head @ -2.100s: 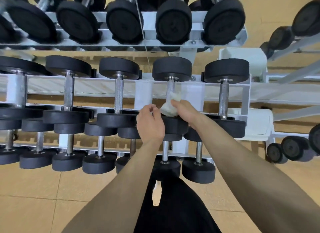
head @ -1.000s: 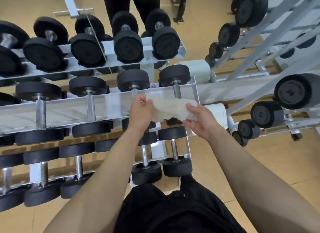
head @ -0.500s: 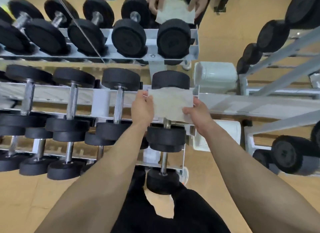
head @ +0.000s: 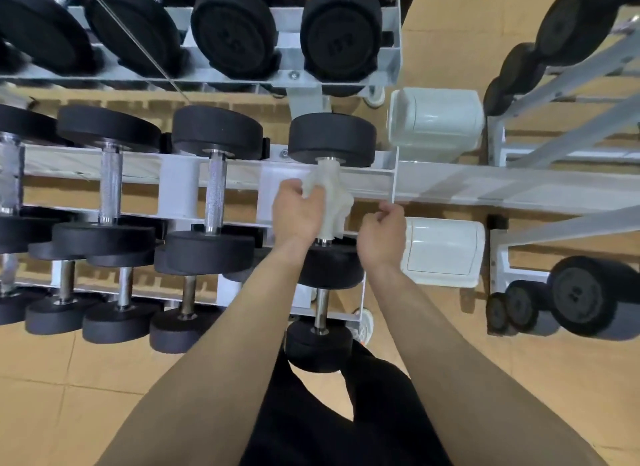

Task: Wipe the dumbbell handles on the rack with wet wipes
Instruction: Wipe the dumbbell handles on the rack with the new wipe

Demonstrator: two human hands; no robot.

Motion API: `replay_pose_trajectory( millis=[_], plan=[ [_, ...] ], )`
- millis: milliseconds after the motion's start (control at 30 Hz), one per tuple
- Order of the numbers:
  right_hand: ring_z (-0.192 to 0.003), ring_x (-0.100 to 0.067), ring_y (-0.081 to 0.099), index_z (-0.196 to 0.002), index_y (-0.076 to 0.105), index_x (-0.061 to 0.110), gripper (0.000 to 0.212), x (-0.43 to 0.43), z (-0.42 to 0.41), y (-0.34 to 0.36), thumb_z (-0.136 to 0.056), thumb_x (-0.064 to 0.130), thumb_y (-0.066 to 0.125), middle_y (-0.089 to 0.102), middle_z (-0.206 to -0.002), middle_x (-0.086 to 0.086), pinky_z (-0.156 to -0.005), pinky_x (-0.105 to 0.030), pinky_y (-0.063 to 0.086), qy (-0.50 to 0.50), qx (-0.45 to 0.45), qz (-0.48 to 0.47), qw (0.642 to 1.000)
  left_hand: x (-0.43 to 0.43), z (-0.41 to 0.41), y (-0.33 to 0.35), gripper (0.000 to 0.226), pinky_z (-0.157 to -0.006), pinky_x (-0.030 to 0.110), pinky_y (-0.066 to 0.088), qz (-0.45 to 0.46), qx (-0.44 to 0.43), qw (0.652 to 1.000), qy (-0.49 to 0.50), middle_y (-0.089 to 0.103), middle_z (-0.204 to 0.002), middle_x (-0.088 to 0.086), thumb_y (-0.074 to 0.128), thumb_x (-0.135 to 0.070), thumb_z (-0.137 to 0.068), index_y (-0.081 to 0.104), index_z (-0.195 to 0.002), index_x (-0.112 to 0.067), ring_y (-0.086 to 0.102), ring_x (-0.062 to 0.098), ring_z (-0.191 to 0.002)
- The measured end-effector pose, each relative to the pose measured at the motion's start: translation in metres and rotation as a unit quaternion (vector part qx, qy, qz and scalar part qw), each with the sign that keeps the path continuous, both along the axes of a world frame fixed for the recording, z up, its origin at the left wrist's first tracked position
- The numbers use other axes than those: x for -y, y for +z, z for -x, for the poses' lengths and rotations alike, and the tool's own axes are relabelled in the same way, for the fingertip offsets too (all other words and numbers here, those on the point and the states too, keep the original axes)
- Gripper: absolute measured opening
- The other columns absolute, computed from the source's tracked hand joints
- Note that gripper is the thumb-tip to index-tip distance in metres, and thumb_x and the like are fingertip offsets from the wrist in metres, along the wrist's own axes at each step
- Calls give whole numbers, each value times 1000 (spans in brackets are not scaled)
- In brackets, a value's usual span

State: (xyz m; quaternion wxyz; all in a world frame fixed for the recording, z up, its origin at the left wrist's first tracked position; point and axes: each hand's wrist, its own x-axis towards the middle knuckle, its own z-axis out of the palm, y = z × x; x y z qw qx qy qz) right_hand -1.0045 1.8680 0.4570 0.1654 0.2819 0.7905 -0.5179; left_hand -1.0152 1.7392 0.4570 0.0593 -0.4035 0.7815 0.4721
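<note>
We are at the last dumbbell (head: 332, 139) on the right end of the middle row of the rack (head: 446, 185). Its dumbbell handle (head: 324, 241) points straight away from us. It goes from the near black end, down by our wrists, to the far black end. That is the big thing for the next move. The rub has to go along that line, away from us and back to us, not side to side.

The wet wipe (head: 333, 197) is wrapped round the handle and hides nearly all of it. Only a small shiny bit shows at the near end.

Our left grip (head: 298, 219) is clamped on the wipe from the left side, with the fingers curled over it. So the wipe and the handle lie just to the right of that grip and touch it.

Our right grip (head: 381, 238) is just beside the wipe on the right and does not touch it. Its fingers are curled in together, and we see nothing inside them.

The left grip is the nearer one, so we think it should do the rubbing. It can slide toward us to reach the bare near end.

The next handle (head: 215, 191) is one spot to the left. We cannot tell if it has been wiped.
</note>
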Motion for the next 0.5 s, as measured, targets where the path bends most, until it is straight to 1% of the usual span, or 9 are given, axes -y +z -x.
replay_pose_trajectory(
  millis=[67, 100, 167, 233, 267, 367, 433, 467, 500],
  plan=[
    [-109, -20, 59, -135, 52, 15, 37, 11, -7, -2, -98, 15, 48, 60, -123, -3, -95, -32, 47, -20, 21, 35, 999, -19, 14, -5, 41, -81, 27, 43, -82, 45, 995, -29, 64, -111, 2, 64, -36, -94, 57, -124, -9, 59, 21, -98],
    [-108, -20, 60, -131, 53, 17, 33, 17, -9, -5, -99, 16, 47, 61, -123, -3, -97, -34, 48, -35, 34, 55, 997, -25, 20, -9, 42, -81, 29, 45, -101, 64, 992, -32, 64, -109, 3, 66, -35, -92, 56, -123, -9, 60, 23, -98],
    [-105, -20, 61, -120, 51, 24, 23, 25, -11, -10, -99, 18, 45, 62, -121, -3, -99, -41, 51, -57, 46, 74, 995, -29, 30, -17, 38, -86, 33, 50, -89, 83, 992, -29, 63, -107, 5, 71, -33, -90, 54, -117, -11, 60, 25, -99],
    [-102, -19, 62, -114, 51, 27, 18, 29, -10, -14, -98, 22, 45, 62, -118, -1, -98, -44, 53, -61, 36, 59, 996, -28, 37, -25, 35, -87, 33, 52, -76, 83, 993, -26, 64, -104, 4, 75, -35, -88, 56, -108, -13, 60, 25, -95],
    [-102, -19, 63, -114, 53, 26, 19, 31, -9, -15, -97, 24, 44, 62, -117, -1, -97, -45, 53, -59, 29, 47, 997, -26, 40, -28, 38, -86, 34, 53, -84, 78, 993, -18, 65, -101, 3, 78, -37, -86, 59, -107, -13, 62, 25, -93],
    [-99, -20, 63, -114, 54, 26, 26, 33, -10, -16, -92, 31, 41, 61, -116, -1, -93, -47, 54, -38, 17, 18, 999, -16, 51, -27, 50, -87, 36, 58, -164, 56, 985, 8, 73, -102, 2, 84, -46, -78, 67, -109, -10, 70, 24, -95],
    [-99, -19, 62, -115, 54, 24, 25, 32, -10, -18, -94, 30, 41, 61, -115, -1, -88, -40, 52, -31, 10, 11, 999, -7, 58, -25, 51, -88, 39, 60, -240, 46, 970, -4, 76, -100, 3, 87, -46, -73, 70, -108, -13, 72, 23, -95],
    [-100, -18, 61, -117, 55, 23, 23, 31, -10, -21, -97, 26, 43, 61, -116, -1, -85, -34, 47, -36, 10, 12, 999, -2, 61, -25, 50, -89, 41, 60, -283, 37, 958, -16, 77, -99, 3, 88, -43, -73, 71, -109, -13, 73, 23, -95],
    [-99, -16, 60, -118, 55, 21, 22, 30, -9, -22, -99, 23, 44, 61, -115, 0, -82, -29, 43, -44, 10, 14, 999, 2, 63, -25, 47, -86, 40, 61, -325, 29, 945, -27, 77, -96, 4, 87, -38, -76, 71, -111, -12, 73, 23, -93]
  ],
)
